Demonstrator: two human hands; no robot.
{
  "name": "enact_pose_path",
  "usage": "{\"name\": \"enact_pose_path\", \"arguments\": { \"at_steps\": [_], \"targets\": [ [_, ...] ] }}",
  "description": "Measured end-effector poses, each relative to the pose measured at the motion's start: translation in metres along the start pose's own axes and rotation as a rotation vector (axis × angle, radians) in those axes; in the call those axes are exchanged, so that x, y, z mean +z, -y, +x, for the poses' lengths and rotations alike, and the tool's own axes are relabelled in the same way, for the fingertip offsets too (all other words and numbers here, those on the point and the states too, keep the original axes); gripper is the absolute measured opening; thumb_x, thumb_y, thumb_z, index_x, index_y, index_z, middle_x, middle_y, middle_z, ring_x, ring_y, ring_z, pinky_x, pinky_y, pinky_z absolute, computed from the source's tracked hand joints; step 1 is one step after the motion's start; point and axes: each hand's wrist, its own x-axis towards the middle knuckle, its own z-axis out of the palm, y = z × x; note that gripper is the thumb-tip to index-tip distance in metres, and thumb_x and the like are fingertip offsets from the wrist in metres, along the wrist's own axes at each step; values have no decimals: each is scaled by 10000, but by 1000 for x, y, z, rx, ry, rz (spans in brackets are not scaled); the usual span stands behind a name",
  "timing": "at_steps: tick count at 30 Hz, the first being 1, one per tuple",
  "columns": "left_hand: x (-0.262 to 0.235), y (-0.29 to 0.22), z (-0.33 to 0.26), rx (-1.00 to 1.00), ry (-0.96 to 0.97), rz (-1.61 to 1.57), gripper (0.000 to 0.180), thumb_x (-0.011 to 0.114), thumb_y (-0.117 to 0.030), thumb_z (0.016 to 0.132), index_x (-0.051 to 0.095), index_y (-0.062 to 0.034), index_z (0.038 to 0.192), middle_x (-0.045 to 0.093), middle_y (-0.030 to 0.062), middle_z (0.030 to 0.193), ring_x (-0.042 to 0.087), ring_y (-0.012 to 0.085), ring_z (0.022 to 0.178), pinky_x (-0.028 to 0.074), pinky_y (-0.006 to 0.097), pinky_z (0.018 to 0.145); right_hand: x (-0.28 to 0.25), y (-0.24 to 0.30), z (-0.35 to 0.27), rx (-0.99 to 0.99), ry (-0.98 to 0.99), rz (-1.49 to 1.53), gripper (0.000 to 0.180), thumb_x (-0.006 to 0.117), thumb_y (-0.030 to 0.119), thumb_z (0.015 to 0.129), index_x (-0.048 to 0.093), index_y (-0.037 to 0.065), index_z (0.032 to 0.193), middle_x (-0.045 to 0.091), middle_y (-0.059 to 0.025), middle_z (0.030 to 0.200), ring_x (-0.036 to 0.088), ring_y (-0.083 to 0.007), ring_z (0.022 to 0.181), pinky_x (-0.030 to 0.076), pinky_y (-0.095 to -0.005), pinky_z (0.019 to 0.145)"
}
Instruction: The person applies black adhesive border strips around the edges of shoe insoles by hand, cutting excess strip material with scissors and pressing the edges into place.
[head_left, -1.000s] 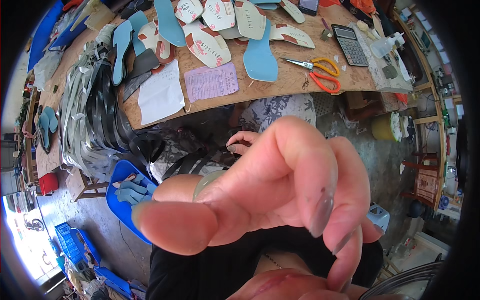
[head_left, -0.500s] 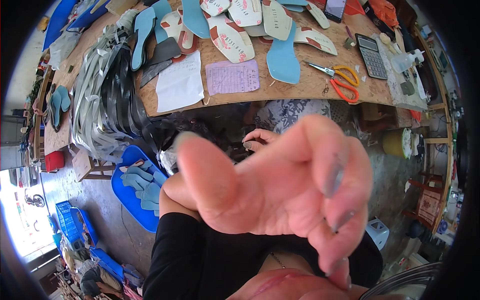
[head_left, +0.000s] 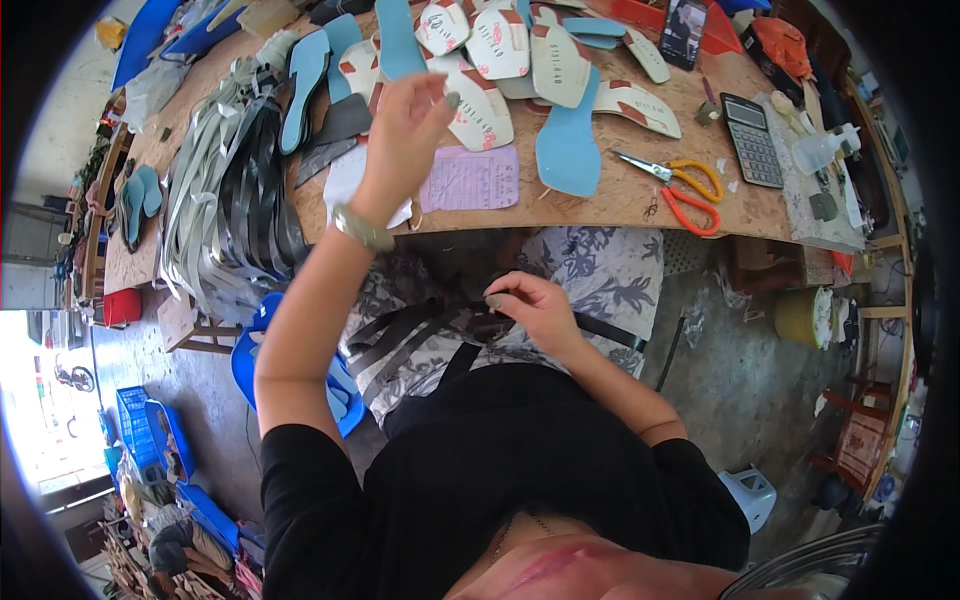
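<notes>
So the left hand (head_left: 405, 135) is up over the table (head_left: 620, 218), fingers loosely bent with the thumb close by. Can't tell if there's anything in it. It looks right beside a white insole (head_left: 480, 118), but no idea if they touch. The bangle (head_left: 365, 230) sits on that wrist, and the forearm crosses in front of some white paper (head_left: 342, 180).

The right hand (head_left: 542, 312) is low over the lap, thumb and fingertips drawn close together next to the dark strips (head_left: 462, 362) lying across the patterned trousers (head_left: 610, 275). Can't tell if it's actually pinching one.

Purple slip (head_left: 470, 182) lies near the table's front edge, then a blue insole (head_left: 568, 150), scissors (head_left: 665, 175) with blades parted, and a calculator (head_left: 752, 140). Big grey-and-black bundle (head_left: 205, 190) hangs off to the left.
</notes>
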Motion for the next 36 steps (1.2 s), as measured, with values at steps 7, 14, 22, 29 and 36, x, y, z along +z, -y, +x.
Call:
{"name": "enact_pose_path", "arguments": {
  "at_steps": [7, 14, 22, 29, 36],
  "targets": [
    [28, 27, 129, 370, 18, 553, 241, 605, -195, 841, 671, -37, 1010, 631, 176, 1082, 577, 366, 1033, 459, 415, 906, -5, 3, -6, 23, -5, -12, 112, 646, 87, 888, 658, 28, 982, 606, 41, 758, 492, -2, 646, 390, -172, 565],
    [84, -1, 127, 579, 387, 665, 454, 693, -359, 780, 612, -100, 1144, 589, 129, 1187, 525, 313, 1149, 409, 451, 970, -27, 7, -11, 42, -72, -70, 133, 667, 138, 885, 663, 43, 977, 590, 47, 725, 487, -5, 627, 390, -181, 532],
    [89, -6, 121, 813, 619, 1360, 828, 801, -215, 653, 422, -197, 1389, 388, 54, 1454, 345, 276, 1345, 257, 542, 1089, -31, 13, -10, 5, -70, -39, 137, 661, 151, 893, 657, 45, 980, 598, 46, 744, 510, -11, 669, 406, -191, 555],
    [86, 0, 142, 1059, 513, 1192, 573, 558, -17, 818, 449, -173, 1359, 450, 76, 1405, 459, 284, 1256, 351, 470, 1050, -31, 15, -11, 43, -47, -27, 132, 657, 147, 894, 654, 46, 979, 608, 41, 759, 524, -11, 679, 409, -192, 551],
    [78, -8, 181, 596, -77, 493, 343, 520, -98, 910, 525, -103, 1254, 655, 95, 1091, 648, 241, 908, 510, 383, 804, -24, 17, -16, -17, -47, -68, 135, 661, 139, 890, 651, 34, 974, 605, 42, 758, 510, -8, 680, 403, -190, 573]
  ]
}}
